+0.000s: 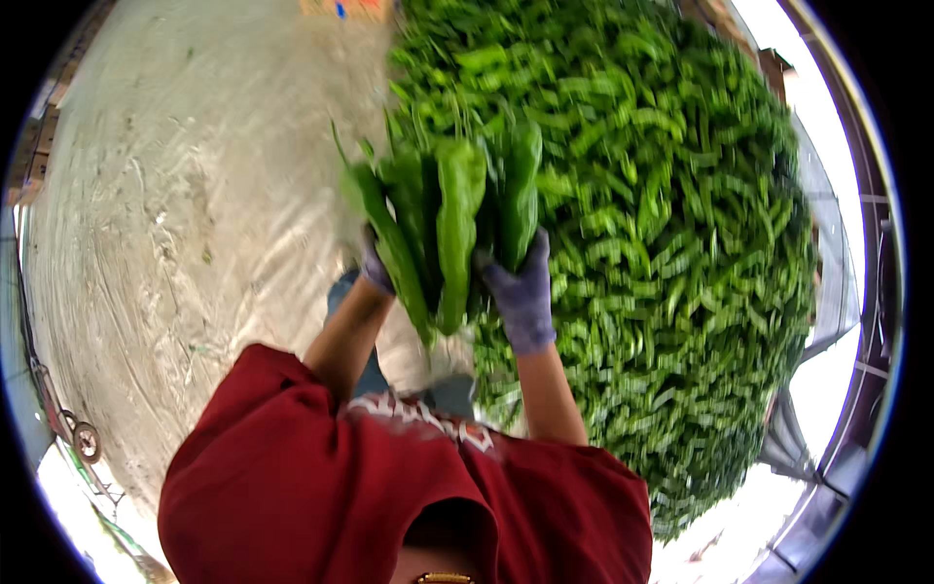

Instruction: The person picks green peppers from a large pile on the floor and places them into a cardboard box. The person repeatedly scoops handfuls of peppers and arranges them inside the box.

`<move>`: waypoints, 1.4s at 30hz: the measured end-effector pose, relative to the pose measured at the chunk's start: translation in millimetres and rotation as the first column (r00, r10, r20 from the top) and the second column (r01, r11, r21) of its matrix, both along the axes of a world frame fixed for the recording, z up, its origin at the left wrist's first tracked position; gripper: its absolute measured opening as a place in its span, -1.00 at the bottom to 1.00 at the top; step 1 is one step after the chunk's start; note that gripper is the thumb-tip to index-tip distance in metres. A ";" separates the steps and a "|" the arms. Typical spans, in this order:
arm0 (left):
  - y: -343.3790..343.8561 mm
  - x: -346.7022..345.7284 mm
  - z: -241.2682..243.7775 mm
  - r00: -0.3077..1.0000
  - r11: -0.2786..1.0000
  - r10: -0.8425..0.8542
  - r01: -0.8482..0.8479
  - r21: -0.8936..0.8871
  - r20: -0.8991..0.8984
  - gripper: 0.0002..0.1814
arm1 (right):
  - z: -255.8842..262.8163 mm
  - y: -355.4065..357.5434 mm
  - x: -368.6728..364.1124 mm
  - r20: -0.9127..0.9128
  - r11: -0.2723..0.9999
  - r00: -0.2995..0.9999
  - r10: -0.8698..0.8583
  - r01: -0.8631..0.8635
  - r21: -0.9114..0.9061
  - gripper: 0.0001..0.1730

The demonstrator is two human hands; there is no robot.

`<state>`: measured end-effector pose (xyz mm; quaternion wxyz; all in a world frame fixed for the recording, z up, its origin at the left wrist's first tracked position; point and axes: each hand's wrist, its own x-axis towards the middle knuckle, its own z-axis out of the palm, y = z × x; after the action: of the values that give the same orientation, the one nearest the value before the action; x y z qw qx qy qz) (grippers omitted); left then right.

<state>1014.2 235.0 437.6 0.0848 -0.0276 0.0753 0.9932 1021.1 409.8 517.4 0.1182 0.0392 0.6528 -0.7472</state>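
Observation:
Between my two hands is a bunch of long green peppers (460,219), held up in front of me with their stems pointing away. My left hand (376,266), in a purple glove, grips the bunch from its left side and is partly hidden behind the peppers. On the right side, my right hand (522,296), gloved the same way, has its fingers and thumb around the peppers there. A large heap of green peppers (657,255) lies beside and beneath my right hand.
A pale, wrinkled floor covering (182,204) spreads on the left. An orange box (346,7) stands at the top edge. Cardboard boxes (42,139) line the far left rim, and a wheeled cart (86,442) is at the lower left.

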 end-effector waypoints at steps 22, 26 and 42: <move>-507.5 -295.8 53.5 0.933 0.890 0.356 -0.357 -0.283 -0.057 0.04 | 63.7 -520.9 -371.4 0.079 0.735 0.733 0.676 -0.663 -0.141 -0.29; -582.4 -402.7 46.6 0.932 0.877 0.361 -0.351 -0.327 -0.032 -0.05 | 45.4 -601.0 -478.2 0.059 0.635 0.646 0.761 -0.722 -0.275 -0.09; -743.6 -812.3 32.8 0.940 0.907 -0.100 0.221 -0.359 0.327 -0.35 | -3.7 -719.8 -862.2 0.283 0.849 0.802 0.527 -0.510 -0.137 -0.43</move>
<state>202.0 -508.5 470.4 0.1705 -0.1886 0.2598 0.9316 158.8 -310.0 513.7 0.4197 -0.0271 0.5911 -0.6882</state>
